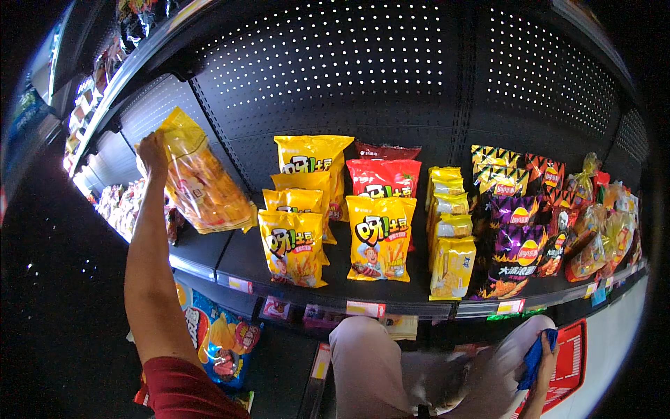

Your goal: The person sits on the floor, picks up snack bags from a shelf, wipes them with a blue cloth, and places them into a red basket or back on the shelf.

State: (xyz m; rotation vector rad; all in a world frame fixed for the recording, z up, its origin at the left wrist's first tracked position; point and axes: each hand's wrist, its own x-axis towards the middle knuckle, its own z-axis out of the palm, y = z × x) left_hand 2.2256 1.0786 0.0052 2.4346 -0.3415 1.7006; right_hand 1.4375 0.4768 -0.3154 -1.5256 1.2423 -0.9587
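My left hand (153, 156) grips the top of a large, partly clear snack bag (201, 183), which hangs tilted over the left part of the black shelf (335, 285). Right of it stands a row of yellow potato snack bags (291, 249), one behind another. Another yellow bag (381, 238) stands at the shelf's front, with red bags (383, 173) behind it. Low on the right, my right hand (547, 361) holds a crumpled blue cloth (535, 361) against my knee.
Yellow cracker packs (453, 267), dark Lay's bags (515, 256) and clear bags (586, 249) line the shelf's right side. Price tags (366, 309) run along its front edge. A red shopping basket (568, 361) sits on the floor at right. Blue chip bags (225, 340) lie below, at left.
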